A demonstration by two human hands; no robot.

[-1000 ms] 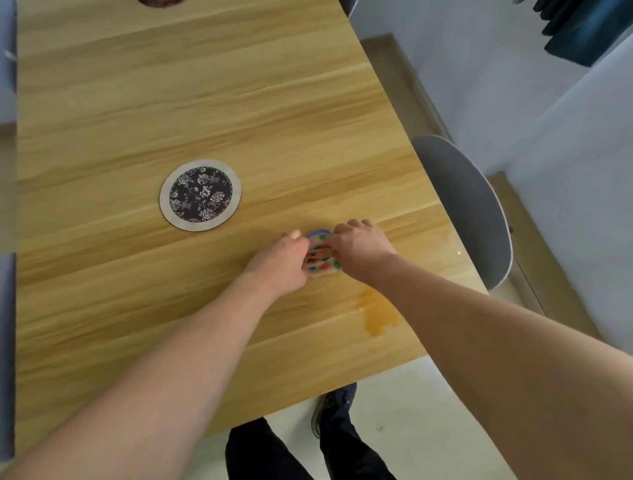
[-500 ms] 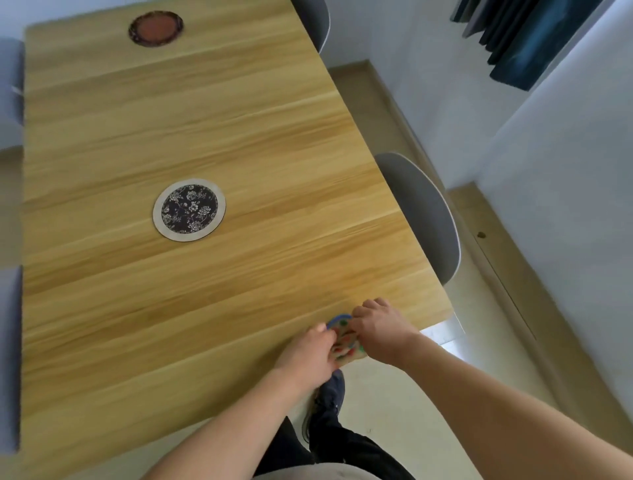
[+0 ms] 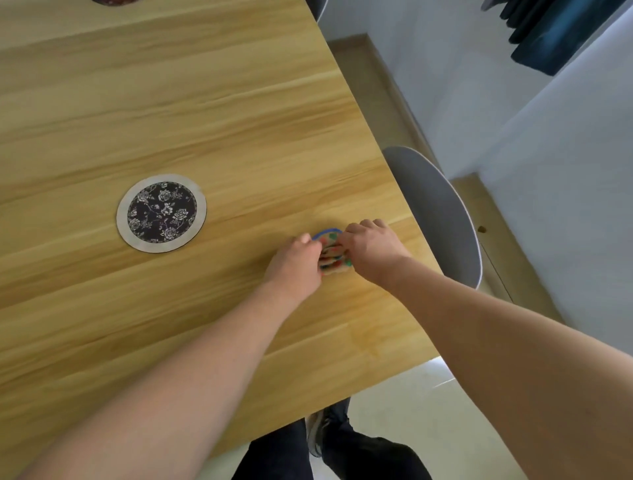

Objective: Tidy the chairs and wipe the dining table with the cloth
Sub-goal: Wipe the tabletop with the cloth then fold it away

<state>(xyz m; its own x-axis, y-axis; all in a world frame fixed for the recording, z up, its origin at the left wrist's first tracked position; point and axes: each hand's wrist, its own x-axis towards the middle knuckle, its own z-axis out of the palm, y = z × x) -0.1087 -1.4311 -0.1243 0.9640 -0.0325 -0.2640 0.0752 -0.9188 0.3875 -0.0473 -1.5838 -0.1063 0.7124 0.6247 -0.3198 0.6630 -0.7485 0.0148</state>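
Cloth: small bunched cloth with coloured dots and a blue edge point(image 3: 331, 255), lying on the table near its right edge.
My grip: my left hand point(image 3: 297, 265) and my right hand point(image 3: 368, 248) both pinch it with curled fingers.
Table: smooth light wood-grain rectangular tabletop point(image 3: 205, 113).
Coaster: flat round floral coaster with a pale rim point(image 3: 161, 213), well left of the cloth.
Chair: curved grey chair back point(image 3: 436, 216) beside the table's right edge.

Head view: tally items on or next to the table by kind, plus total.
Cloth: 1, bunched between left hand and right hand
Round coasters: 2, floral one and a reddish one cut off at the top edge
Grey chairs: 2, one at the table's right side, another barely visible farther up
Total: 5
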